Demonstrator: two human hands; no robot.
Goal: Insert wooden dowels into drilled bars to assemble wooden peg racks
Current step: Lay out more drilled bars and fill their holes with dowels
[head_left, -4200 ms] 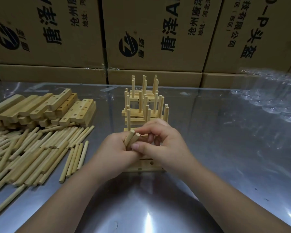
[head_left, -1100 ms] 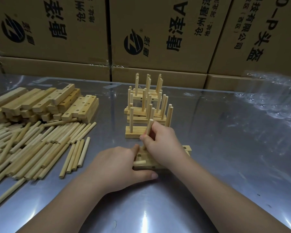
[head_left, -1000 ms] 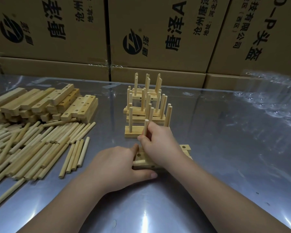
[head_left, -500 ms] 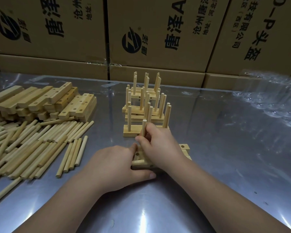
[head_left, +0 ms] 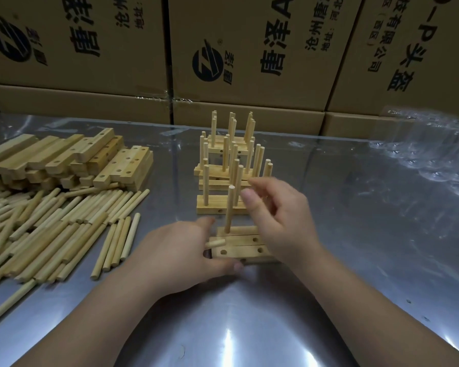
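Looking across a glossy steel bench [head_left: 355, 274], mirroring overhead light in white streaks near the front edge. Facing brown cardboard cartons [head_left: 249, 35] stacked close behind it, printed with black characters and round logos. Noticing crinkled clear plastic packaging [head_left: 432, 160] lying far right.

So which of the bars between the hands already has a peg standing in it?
The farthest bar, with one upright dowel near its left end; the visible holes in the nearer bars are empty.
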